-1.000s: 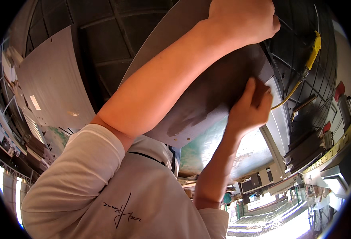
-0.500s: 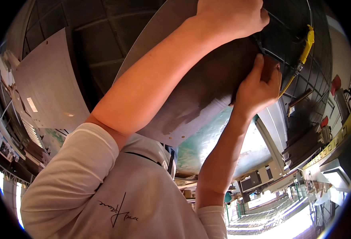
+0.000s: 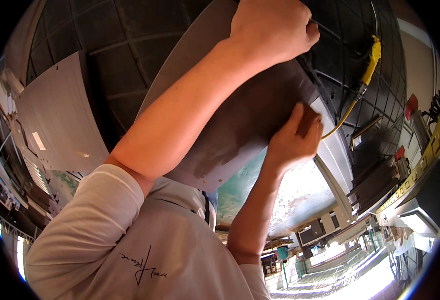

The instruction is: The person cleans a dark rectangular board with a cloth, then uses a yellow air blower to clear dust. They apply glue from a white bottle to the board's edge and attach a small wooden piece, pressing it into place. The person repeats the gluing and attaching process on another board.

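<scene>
A large curved grey panel (image 3: pixel 190 150) lies in front of me, with a darker, damp-looking patch spread over its surface. My left hand (image 3: pixel 275 32) is closed into a fist over the panel's far part; what its fingers hold, if anything, is hidden. At the panel's right edge my right hand (image 3: pixel 295 142), slightly blurred, pinches a small reddish-brown piece (image 3: pixel 307 121) between thumb and fingers. It looks like folded sandpaper, though its kind is not certain. Two small holes (image 3: pixel 220 180) show at the panel's near corner.
Another curved grey panel (image 3: pixel 62 112) stands to the left. A dark tiled mat (image 3: pixel 125 65) lies beneath. Beyond the right hand rests a yellow air blow gun (image 3: pixel 372 57) on a yellow hose (image 3: pixel 344 120). A green-and-white stained surface (image 3: pixel 245 185) shows below the panel.
My right hand has come nearer and to the left along the panel's right edge, with the reddish-brown piece in it. The left fist stays over the far part; the whole view has shifted slightly.
</scene>
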Demonstrator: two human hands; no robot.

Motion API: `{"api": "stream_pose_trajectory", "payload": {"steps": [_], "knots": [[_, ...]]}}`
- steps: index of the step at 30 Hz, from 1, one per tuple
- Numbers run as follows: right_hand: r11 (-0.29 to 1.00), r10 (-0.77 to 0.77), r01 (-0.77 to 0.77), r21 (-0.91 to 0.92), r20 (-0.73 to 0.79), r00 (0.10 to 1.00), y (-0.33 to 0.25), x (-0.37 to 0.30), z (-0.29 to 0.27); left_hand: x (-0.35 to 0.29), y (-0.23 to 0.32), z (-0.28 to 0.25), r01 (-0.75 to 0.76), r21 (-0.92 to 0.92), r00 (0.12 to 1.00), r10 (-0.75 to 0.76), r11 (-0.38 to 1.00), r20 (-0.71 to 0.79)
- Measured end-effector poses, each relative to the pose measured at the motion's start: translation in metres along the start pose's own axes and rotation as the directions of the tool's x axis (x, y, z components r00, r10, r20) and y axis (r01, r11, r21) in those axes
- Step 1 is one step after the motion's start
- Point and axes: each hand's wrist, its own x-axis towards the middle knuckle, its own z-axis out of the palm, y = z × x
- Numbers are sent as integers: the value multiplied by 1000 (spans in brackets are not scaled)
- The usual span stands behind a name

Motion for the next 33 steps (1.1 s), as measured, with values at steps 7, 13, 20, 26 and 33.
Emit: {"api": "stream_pose_trajectory", "payload": {"steps": [7,13,20,26,33], "knots": [[1000,-1,0,15,38,999,-9,-2,-7,0,-1,4,-13,50,1000,13,999,-14],[992,71,-74,99,38,997,-17,34,5,-1,0,4,-27,52,998,30,998,-51],[991,106,-106,80,7,994,-7,12,2,-1,1,1,-30,36,999,31,999,-15],[993,88,-91,76,42,995,-17,-5,-6,1,1,-1,58,32,996,-60,998,64],[997,-73,71,-25,-125,989,3,28,12,-1,1,5,-28,31,999,29,999,-27]]}}
